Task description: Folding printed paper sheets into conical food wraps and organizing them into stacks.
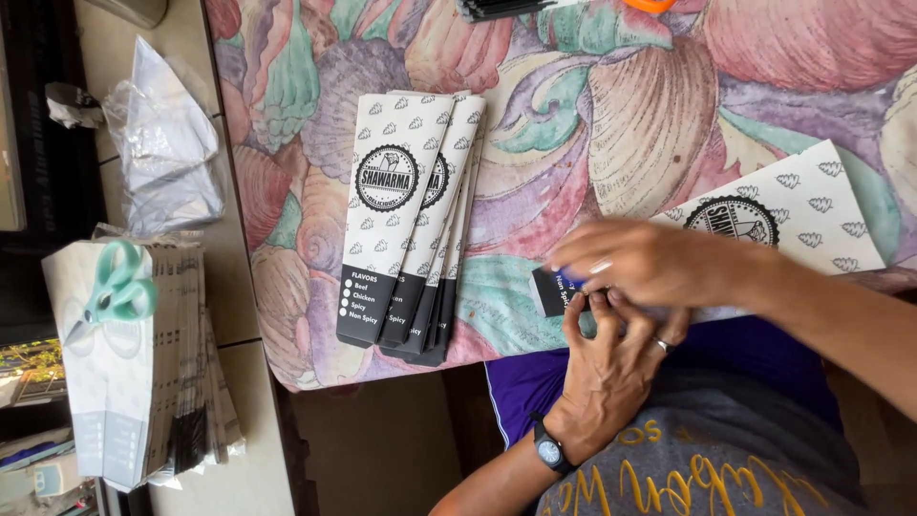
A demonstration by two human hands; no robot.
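Two hands meet at the near end of one flat paper sleeve [793,215], which lies on the shell-patterned cloth [611,115] at the table's near edge. The sleeve's long axis runs from its dark end [546,291], at the fingertips, up and away to the right toward its pale patterned end. The right hand [645,260] comes in from the right and lies over the sleeve, its fingers closed down on the dark end; a small blue object shows just under them, too hidden to identify. The left hand [611,368], with a watch [549,451] at the wrist and a ring, rises from below the table edge, its fingertips bent and pressed against the same dark end from underneath. Both hands thus touch the sleeve at one spot, the right from above, the left from below; neither is clearly nearer.

Just left of the hands, apart from them, a fanned stack [406,225] of like sleeves lies with its long axis nearly upright in the view, dark ends toward the person. Well to the left, on a separate counter, a thicker pile [143,373] carries mint-handled scissors [119,291], with a clear plastic bag [167,153] beyond it.
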